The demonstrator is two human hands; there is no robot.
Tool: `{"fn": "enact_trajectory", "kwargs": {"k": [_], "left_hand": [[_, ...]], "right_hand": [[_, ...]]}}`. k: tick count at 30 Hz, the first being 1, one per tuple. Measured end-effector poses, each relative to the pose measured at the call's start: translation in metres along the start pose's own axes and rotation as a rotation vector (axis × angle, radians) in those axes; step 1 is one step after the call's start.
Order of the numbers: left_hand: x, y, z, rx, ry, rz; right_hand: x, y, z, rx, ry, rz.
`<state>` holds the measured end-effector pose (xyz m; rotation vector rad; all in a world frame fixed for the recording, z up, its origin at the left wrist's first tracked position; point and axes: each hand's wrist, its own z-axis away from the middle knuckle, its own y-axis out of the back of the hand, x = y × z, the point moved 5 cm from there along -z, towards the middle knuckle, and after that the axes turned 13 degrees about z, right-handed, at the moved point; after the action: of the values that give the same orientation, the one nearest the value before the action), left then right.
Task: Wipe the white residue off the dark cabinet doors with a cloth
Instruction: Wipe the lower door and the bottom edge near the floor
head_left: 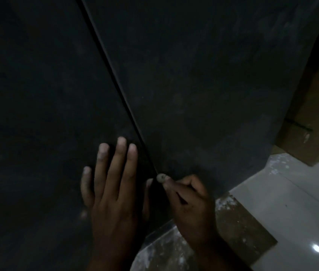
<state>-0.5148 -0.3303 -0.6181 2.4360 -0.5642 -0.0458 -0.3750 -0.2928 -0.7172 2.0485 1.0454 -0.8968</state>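
Two dark cabinet doors fill the view, the left door [37,114] and the right door [203,85], split by a narrow slanting gap [113,75]. Faint pale smudges show on the right door. My left hand [113,188] lies flat on the left door with straight fingers, just beside the gap. My right hand [190,200] has curled fingers and pinches a small pale wad [161,178], perhaps a bit of cloth, against the lower end of the gap. What the wad is cannot be told in the dim light.
Glossy pale floor tiles [291,212] lie at the lower right, with a light reflection. A brown strip [238,231] dusted with white residue runs along the cabinet base. A cardboard-coloured box or panel [315,114] stands right of the cabinet.
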Motion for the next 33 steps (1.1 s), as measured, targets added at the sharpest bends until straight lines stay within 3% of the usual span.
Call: {"fn": "enact_trajectory", "kwargs": {"k": [2, 4, 6, 11, 14, 16, 18, 20, 23, 27, 33], "left_hand": [[0.007, 0.004, 0.011, 0.065, 0.135, 0.256], [0.012, 0.003, 0.02, 0.125, 0.553, 0.701], [0.023, -0.005, 0.028, 0.104, 0.95, 1.108], [0.031, 0.008, 0.026, 0.125, 1.119, 1.323], [0.021, 0.014, 0.031, 0.209, 1.18, 1.232], [0.016, 0.018, 0.03, 0.295, 1.168, 1.143], [0.013, 0.022, 0.02, 0.383, 1.099, 1.051], [0.011, 0.026, 0.004, 0.453, 0.946, 0.926], [0.01, 0.028, -0.026, 0.52, 0.624, 0.727], [0.016, 0.011, -0.042, 0.451, 0.268, 0.405], [0.021, -0.043, -0.001, 0.184, 0.119, 0.219]], "right_hand": [[-0.018, 0.016, 0.002, 0.114, -0.023, 0.004], [-0.037, 0.026, 0.002, 0.163, -0.112, -0.063], [-0.054, 0.031, 0.003, 0.11, -0.192, -0.183], [-0.08, 0.041, 0.004, -0.167, -0.134, -0.208], [-0.088, 0.042, 0.001, -0.41, -0.006, -0.182], [-0.091, 0.048, -0.016, -0.419, 0.098, -0.03], [-0.092, 0.06, -0.048, -0.193, 0.224, 0.192], [-0.092, 0.062, -0.087, 0.033, 0.299, 0.353], [-0.087, 0.044, -0.133, 0.13, 0.416, 0.519], [-0.058, 0.027, -0.154, 0.19, 0.586, 0.555], [-0.035, 0.018, -0.164, 0.296, 0.704, 0.513]]}}
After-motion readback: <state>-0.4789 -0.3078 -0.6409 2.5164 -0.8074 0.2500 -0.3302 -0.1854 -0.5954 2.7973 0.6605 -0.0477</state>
